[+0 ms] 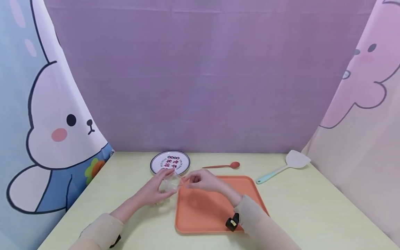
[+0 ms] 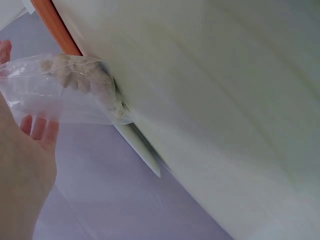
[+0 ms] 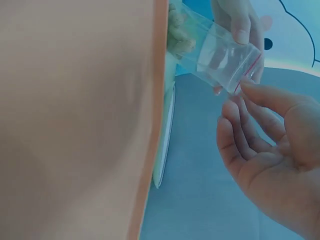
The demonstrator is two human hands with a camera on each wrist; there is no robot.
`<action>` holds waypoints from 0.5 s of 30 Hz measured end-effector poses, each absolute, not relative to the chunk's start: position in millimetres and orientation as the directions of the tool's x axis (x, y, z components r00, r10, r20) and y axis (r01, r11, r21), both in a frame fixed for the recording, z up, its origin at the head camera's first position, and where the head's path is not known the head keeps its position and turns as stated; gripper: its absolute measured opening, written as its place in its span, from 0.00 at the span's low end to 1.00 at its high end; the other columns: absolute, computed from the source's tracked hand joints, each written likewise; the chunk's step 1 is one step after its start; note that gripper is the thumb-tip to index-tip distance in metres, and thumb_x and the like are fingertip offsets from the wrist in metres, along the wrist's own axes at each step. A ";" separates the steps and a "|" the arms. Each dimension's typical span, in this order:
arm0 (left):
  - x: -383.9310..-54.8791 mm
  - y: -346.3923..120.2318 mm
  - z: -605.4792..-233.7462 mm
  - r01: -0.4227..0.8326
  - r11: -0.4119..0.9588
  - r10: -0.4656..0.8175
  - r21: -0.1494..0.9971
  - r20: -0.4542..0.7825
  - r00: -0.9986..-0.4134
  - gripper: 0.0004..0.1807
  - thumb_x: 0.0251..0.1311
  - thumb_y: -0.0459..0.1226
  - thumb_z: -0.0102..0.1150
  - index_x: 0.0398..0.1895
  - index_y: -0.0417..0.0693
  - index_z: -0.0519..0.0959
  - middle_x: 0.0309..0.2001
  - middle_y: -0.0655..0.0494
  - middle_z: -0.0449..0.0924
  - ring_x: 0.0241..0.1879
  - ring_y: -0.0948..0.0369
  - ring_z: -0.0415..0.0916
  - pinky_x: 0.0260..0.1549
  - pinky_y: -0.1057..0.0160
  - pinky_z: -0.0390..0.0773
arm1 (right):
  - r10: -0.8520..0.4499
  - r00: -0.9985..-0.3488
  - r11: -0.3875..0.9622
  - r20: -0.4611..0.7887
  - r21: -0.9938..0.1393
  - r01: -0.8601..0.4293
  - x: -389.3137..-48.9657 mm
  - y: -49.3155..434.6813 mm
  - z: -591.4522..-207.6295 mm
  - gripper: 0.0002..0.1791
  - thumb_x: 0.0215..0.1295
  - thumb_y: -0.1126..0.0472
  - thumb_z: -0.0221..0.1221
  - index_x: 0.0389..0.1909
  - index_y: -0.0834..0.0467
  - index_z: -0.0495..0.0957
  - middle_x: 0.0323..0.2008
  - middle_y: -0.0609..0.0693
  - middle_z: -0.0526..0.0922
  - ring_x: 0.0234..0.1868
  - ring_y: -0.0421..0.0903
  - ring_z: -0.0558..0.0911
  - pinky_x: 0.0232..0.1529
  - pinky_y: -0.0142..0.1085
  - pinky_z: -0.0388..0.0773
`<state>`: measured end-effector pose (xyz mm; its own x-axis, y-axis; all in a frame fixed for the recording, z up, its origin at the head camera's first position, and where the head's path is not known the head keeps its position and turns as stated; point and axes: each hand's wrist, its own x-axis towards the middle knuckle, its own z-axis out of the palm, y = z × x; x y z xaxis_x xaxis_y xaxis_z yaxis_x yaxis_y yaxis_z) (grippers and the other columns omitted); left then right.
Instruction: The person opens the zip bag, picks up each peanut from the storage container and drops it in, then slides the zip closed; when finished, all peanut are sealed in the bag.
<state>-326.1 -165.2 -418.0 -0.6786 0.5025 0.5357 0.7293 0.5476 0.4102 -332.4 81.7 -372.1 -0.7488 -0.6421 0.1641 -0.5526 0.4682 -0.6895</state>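
A clear zip bag (image 1: 171,181) hangs between my hands over the tray's left edge. My left hand (image 1: 152,189) holds it from the left, thumb on one side and fingers on the other. Pale lumpy pieces (image 2: 82,75) lie in the bag's lower end in the left wrist view; their kind I cannot tell. With thumb and index finger, my right hand (image 3: 272,135) pinches a corner of the bag at the red zip line (image 3: 248,71). Whether the zip is sealed there cannot be seen.
An orange tray (image 1: 215,211) lies below my right forearm. Behind my left hand is a round plate (image 1: 160,163) with red lettering. A red spoon (image 1: 235,165) lies beyond the tray, and a white spatula (image 1: 297,160) with a green handle is at right.
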 end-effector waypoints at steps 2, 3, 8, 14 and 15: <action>-326.3 -165.6 -418.5 0.736 0.538 0.502 0.410 0.546 -0.671 0.40 0.49 0.43 0.69 0.64 0.41 0.64 0.56 0.52 0.71 0.55 0.56 0.71 0.55 0.50 0.74 | -0.669 -0.730 0.450 0.139 -0.706 -0.546 -331.5 81.9 -374.1 0.18 0.59 0.62 0.62 0.51 0.57 0.79 0.31 0.50 0.84 0.33 0.38 0.80 0.37 0.27 0.77; -326.4 -165.8 -418.6 0.740 0.534 0.502 0.408 0.551 -0.666 0.40 0.49 0.43 0.69 0.64 0.41 0.64 0.56 0.52 0.71 0.55 0.56 0.71 0.55 0.50 0.74 | -0.685 -0.717 0.438 0.131 -0.713 -0.548 -331.4 81.5 -375.5 0.19 0.59 0.62 0.62 0.53 0.57 0.78 0.33 0.51 0.85 0.35 0.39 0.81 0.39 0.27 0.78; -327.0 -165.2 -419.1 0.767 0.504 0.518 0.396 0.573 -0.636 0.39 0.49 0.42 0.69 0.64 0.40 0.64 0.55 0.52 0.71 0.53 0.57 0.73 0.53 0.53 0.76 | -0.752 -0.651 0.370 0.102 -0.752 -0.546 -330.8 76.8 -380.5 0.14 0.60 0.64 0.62 0.48 0.59 0.80 0.38 0.55 0.85 0.40 0.43 0.83 0.44 0.26 0.78; -325.7 -168.8 -416.9 0.704 0.513 0.491 0.491 0.504 -0.710 0.34 0.59 0.43 0.60 0.66 0.42 0.62 0.59 0.48 0.70 0.56 0.50 0.72 0.56 0.48 0.73 | -0.734 -0.667 0.365 0.127 -0.755 -0.545 -328.4 69.6 -380.9 0.09 0.58 0.60 0.64 0.38 0.58 0.81 0.36 0.49 0.85 0.41 0.37 0.83 0.45 0.27 0.78; -325.3 -169.9 -415.8 0.681 0.519 0.477 0.516 0.486 -0.732 0.31 0.63 0.43 0.56 0.66 0.42 0.62 0.60 0.47 0.70 0.57 0.49 0.71 0.57 0.46 0.72 | -0.726 -0.674 0.368 0.138 -0.750 -0.550 -328.0 68.6 -380.1 0.10 0.57 0.59 0.65 0.38 0.59 0.81 0.36 0.48 0.85 0.40 0.36 0.83 0.45 0.27 0.78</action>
<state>-325.3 -169.9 -415.8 -0.7321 0.4771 0.4863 0.6812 0.5193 0.5161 -328.0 68.6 -380.1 -0.6740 -0.7258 0.1380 -0.5498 0.3680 -0.7499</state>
